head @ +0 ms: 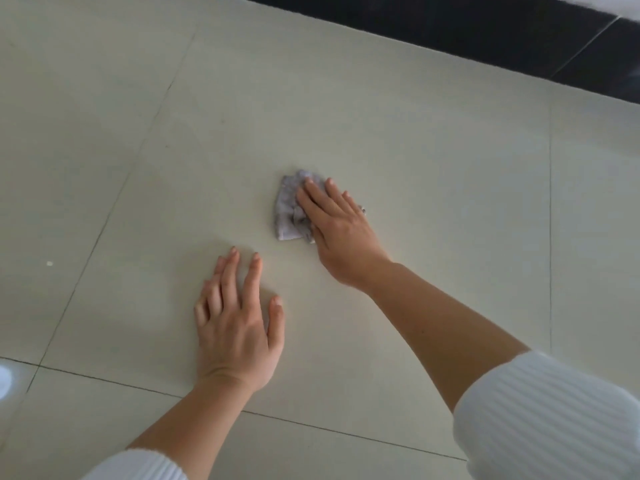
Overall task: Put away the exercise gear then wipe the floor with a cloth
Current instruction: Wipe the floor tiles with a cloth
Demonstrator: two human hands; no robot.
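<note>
Right hand [334, 230], grip flat and straight-fingered, presses the grey cloth [287, 209], hiding about half; left hand [235, 323] rests spread on the floor [450, 161] near the cloth.

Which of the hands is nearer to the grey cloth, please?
Right. The right hand presses flat on the cloth; the left hand rests on bare floor, apart.

Pale cream tile floor [415, 140] is running up to a glossy black baseboard [485, 39], bright glare [4, 377] bouncing off it bottom left.
</note>
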